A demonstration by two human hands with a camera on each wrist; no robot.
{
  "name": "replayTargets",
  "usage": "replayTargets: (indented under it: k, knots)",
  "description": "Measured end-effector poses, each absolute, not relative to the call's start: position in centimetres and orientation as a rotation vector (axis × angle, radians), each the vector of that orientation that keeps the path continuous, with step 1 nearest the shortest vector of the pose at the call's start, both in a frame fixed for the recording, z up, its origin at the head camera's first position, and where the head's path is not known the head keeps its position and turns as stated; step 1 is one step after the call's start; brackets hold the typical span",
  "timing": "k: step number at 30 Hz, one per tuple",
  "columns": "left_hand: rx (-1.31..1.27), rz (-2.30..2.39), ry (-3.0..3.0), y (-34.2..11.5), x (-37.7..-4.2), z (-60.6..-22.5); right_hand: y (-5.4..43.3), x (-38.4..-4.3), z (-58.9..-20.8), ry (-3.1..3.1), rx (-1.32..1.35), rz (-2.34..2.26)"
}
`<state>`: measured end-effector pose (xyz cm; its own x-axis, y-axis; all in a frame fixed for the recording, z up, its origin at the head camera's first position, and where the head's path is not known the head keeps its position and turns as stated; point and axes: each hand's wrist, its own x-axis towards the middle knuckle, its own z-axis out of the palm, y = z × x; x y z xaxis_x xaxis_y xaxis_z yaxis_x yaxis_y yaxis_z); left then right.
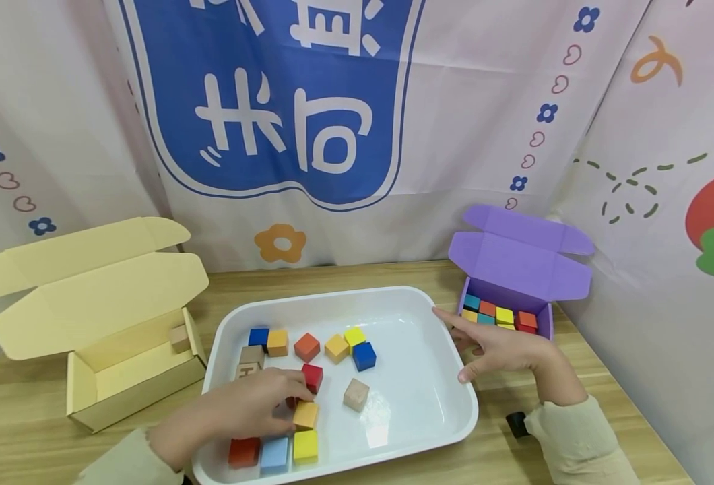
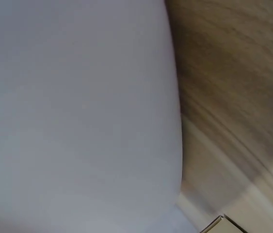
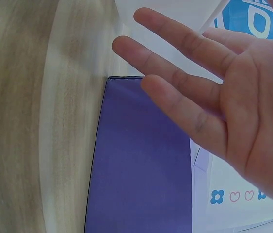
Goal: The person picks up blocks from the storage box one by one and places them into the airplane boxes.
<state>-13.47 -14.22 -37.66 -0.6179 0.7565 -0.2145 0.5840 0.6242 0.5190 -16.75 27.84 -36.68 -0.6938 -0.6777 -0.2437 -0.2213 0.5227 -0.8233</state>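
My left hand (image 1: 250, 404) reaches into the white tray (image 1: 417, 411), its thumb and fingertips around the left side of an orange cube (image 1: 306, 416). A yellow cube (image 1: 305, 447), a light blue cube (image 1: 274, 455) and a red cube (image 1: 244, 453) sit just in front. Behind the fingers lies a darker red cube (image 1: 312, 378); a wooden cube marked H (image 1: 249, 370) is partly hidden by the hand. My right hand (image 1: 505, 350) touches the tray's right rim, with extended fingers (image 3: 175, 80) in the right wrist view. Only the tray's outer wall (image 2: 78, 116) and wood show in the left wrist view.
Several more cubes lie in the tray, among them a blue one (image 1: 364, 356) and a plain wooden one (image 1: 355, 395). An opened yellow box (image 1: 139, 391) with one wooden block stands left. An opened purple box (image 1: 514, 263) holding several coloured cubes stands right.
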Motion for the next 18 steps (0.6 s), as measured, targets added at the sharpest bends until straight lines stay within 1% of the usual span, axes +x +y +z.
replayTargets:
  k: [7,13,18]
  knots:
    - [1.070,0.643,2.455,-15.0,-13.4,-36.9,27.8,-16.7,-36.6,2.205,-0.724,-1.096]
    - [1.106,0.646,2.588,-16.1,-13.0,-35.8,27.8,-16.7,-36.7,2.200,-0.724,-1.101]
    - [1.076,0.709,2.656,-17.4,-12.8,-34.8,27.9,-16.8,-36.7,2.202,-0.730,-1.101]
